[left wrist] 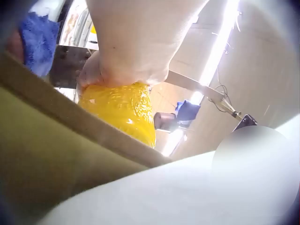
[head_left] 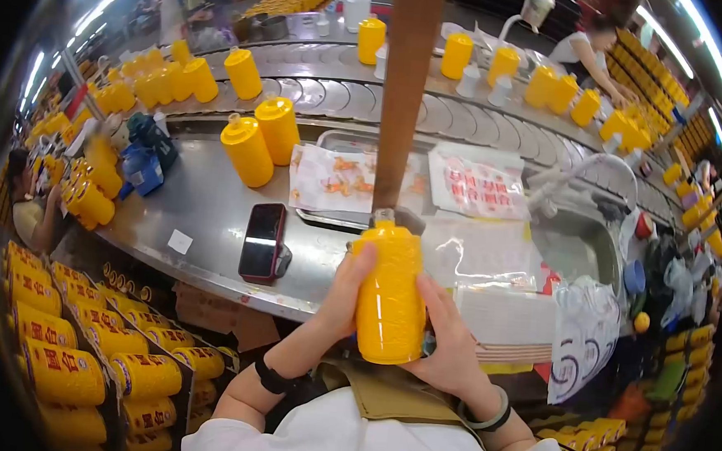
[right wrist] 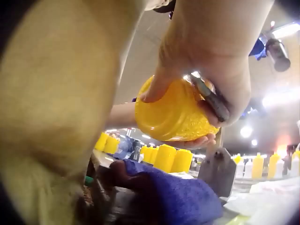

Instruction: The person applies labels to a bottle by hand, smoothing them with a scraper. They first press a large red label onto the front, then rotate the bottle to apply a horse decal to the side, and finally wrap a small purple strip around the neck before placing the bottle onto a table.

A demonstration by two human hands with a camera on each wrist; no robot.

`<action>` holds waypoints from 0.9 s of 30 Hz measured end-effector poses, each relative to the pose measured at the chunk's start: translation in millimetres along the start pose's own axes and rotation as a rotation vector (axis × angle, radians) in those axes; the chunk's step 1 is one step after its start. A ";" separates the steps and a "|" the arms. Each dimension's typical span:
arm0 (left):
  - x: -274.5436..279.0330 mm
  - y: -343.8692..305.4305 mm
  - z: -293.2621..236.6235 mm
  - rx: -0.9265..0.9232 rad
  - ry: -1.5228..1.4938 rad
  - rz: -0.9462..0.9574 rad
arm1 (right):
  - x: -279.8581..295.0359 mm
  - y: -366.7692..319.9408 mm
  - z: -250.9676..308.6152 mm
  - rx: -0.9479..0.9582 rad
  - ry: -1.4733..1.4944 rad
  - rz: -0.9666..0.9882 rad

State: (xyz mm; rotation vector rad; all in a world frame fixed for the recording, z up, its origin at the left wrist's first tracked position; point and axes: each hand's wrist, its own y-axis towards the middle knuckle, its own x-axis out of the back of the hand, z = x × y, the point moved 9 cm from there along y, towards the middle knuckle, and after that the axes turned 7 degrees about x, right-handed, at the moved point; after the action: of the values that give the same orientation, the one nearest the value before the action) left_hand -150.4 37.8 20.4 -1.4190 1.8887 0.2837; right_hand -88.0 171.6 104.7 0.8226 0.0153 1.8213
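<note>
Both hands hold a yellow bottle point(head_left: 390, 310) with a short clear neck, tilted in front of the chest over the worktop's near edge. The left hand point(head_left: 346, 287) grips its left side, thumb near the shoulder. On the other side, the right hand point(head_left: 451, 343) grips it lower down, near the base. In the right wrist view, a slim dark metal tool point(right wrist: 211, 98) lies between the right hand's fingers against the bottle point(right wrist: 173, 115); its kind cannot be told. The left wrist view shows the bottle's glossy, wrinkled yellow surface point(left wrist: 117, 108) under the left hand point(left wrist: 131, 56).
A brown post point(head_left: 406, 96) rises just beyond the bottle. Two yellow bottles point(head_left: 247, 151), a phone point(head_left: 261, 244) and printed sheets point(head_left: 479, 181) lie on the metal worktop point(head_left: 204, 216). A sink point(head_left: 579, 239) is at right, conveyors with bottles behind, crated bottles point(head_left: 63, 373) lower left.
</note>
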 end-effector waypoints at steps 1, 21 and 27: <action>2.5 0.8 15.7 0.041 0.034 -0.054 | -1.0 -9.2 -7.1 -0.017 -0.062 -0.045; 19.4 9.4 5.1 -0.103 0.661 -0.292 | -4.5 -37.6 -80.6 -0.170 0.038 0.170; 14.4 -3.9 11.0 -0.139 0.704 -0.312 | 121.8 -84.9 -140.2 -0.357 -0.385 -0.090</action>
State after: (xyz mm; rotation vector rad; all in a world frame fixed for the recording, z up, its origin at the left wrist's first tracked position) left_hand -143.9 32.1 4.0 -2.0663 2.1576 -0.2838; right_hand -114.7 359.6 29.2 0.8834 -0.4980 1.4975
